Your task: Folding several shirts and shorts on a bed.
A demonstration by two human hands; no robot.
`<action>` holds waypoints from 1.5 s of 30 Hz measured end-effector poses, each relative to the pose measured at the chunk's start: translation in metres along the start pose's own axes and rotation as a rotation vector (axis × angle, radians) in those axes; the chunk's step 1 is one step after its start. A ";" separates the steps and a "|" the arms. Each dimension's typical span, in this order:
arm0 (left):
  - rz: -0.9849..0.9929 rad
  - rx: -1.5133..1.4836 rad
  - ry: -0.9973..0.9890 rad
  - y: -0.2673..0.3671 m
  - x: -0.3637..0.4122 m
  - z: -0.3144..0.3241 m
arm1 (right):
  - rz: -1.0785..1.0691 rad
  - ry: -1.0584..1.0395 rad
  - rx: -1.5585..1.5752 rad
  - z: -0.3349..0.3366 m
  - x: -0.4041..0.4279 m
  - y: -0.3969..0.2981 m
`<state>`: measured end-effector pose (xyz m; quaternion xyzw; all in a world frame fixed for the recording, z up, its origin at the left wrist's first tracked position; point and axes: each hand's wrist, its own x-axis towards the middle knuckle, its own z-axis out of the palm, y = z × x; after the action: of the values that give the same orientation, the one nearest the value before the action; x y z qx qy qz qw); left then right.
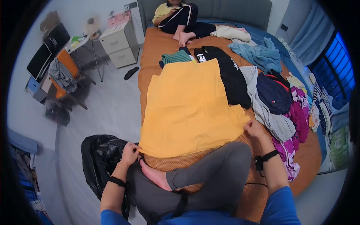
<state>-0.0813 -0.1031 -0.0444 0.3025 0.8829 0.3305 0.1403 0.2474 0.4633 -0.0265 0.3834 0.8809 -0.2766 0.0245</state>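
Note:
A yellow cloth garment [185, 104], probably a shirt, lies spread nearly flat on the brown woven bed mat [174, 166] in front of my legs. My left hand [130, 153] pinches its near left corner. On the other side, my right hand [254, 128] grips the garment's right edge, where the fabric juts out. Beyond its far edge a green striped garment [177, 57] shows. A black garment with white lettering [232, 76] lies along its right side, partly covered by the yellow cloth.
A black plastic bag [102, 160] sits by my left leg. To the right are a grey garment [270, 119], a navy garment [272, 94], purple clothes [299, 112] and a blue towel [260, 52]. Another person [180, 22] sits at the bed's far end.

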 end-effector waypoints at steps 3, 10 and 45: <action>-0.287 -0.181 -0.072 -0.022 -0.003 0.016 | 0.221 0.368 -0.020 0.009 0.017 0.007; -0.409 -0.601 0.064 -0.035 -0.009 0.029 | 0.410 0.230 0.215 0.006 0.024 0.006; 0.352 0.130 0.313 0.083 -0.012 0.022 | 0.067 -0.131 -0.167 0.012 -0.038 -0.153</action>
<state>-0.0250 -0.0496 -0.0045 0.4051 0.8471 0.3351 -0.0776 0.1668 0.3473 0.0449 0.3905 0.8840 -0.2256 0.1234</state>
